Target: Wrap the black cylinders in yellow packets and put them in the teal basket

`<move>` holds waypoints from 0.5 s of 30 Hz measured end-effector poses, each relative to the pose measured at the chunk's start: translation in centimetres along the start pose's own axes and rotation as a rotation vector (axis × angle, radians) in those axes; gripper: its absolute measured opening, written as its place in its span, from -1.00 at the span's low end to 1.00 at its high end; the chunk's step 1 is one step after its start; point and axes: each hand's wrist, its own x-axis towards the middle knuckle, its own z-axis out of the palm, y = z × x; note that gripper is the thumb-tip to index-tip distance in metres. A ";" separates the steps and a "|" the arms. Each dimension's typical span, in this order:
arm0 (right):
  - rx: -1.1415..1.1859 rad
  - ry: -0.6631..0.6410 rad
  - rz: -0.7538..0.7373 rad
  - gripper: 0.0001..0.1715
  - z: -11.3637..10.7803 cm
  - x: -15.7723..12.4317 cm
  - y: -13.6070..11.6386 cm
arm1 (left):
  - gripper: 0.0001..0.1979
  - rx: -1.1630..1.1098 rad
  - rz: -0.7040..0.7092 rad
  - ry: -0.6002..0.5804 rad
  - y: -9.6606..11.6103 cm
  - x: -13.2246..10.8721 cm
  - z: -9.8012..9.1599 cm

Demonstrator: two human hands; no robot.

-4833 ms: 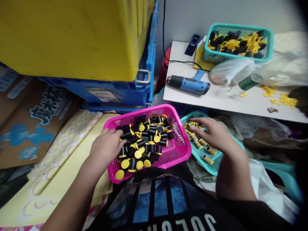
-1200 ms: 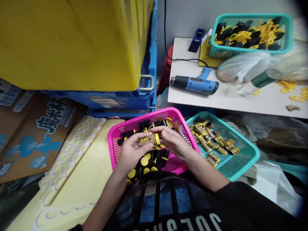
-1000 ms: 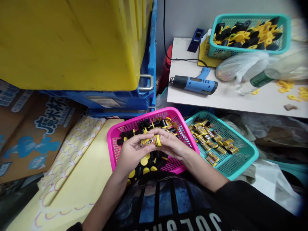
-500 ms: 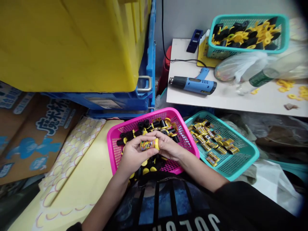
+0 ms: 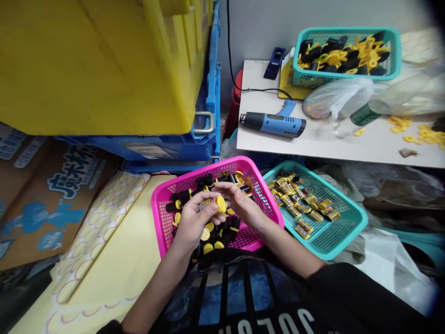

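Both hands are together over the pink basket, at mid-frame. Left hand [image 5: 193, 225] is curled around a yellow-capped cylinder [image 5: 220, 203], grasping it. Right hand [image 5: 243, 208] comes in from 3 o'clock, fingertips [image 5: 227, 191] pressed on the same piece, so it's a two-hand grip. Only the cap end shows clearly; the body is mostly behind the fingers, so probably a label there, but can't confirm.

Pink basket [image 5: 194, 175] sits directly under the hands, holding loose black tubes [image 5: 179, 202] with yellow caps. Teal basket [image 5: 347, 206] is just beside it at 3 o'clock, holding labelled yellow pieces [image 5: 299, 199].

At 1 o'clock, a white table [image 5: 257, 83] carries a second teal basket [image 5: 347, 79] of black and yellow parts, a blue heat gun [image 5: 273, 123], a plastic bag [image 5: 333, 99] and loose yellow rings [image 5: 399, 124]. Yellow bin [image 5: 93, 65] on blue crate [image 5: 167, 150] at 11 o'clock. Cardboard box [image 5: 45, 199] at 9 o'clock.
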 end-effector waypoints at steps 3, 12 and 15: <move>-0.474 -0.016 -0.233 -0.43 -0.4 -0.4 -2.1 | -0.58 0.000 0.027 -0.024 -0.2 0.0 0.4; -1.597 0.573 -0.072 -0.47 -8.8 -7.8 -8.6 | -0.64 0.592 0.141 0.046 0.3 1.4 -3.2; -1.623 0.431 -0.011 -0.62 -8.9 -6.8 -6.7 | -0.72 1.027 0.273 0.035 -0.8 1.7 -4.4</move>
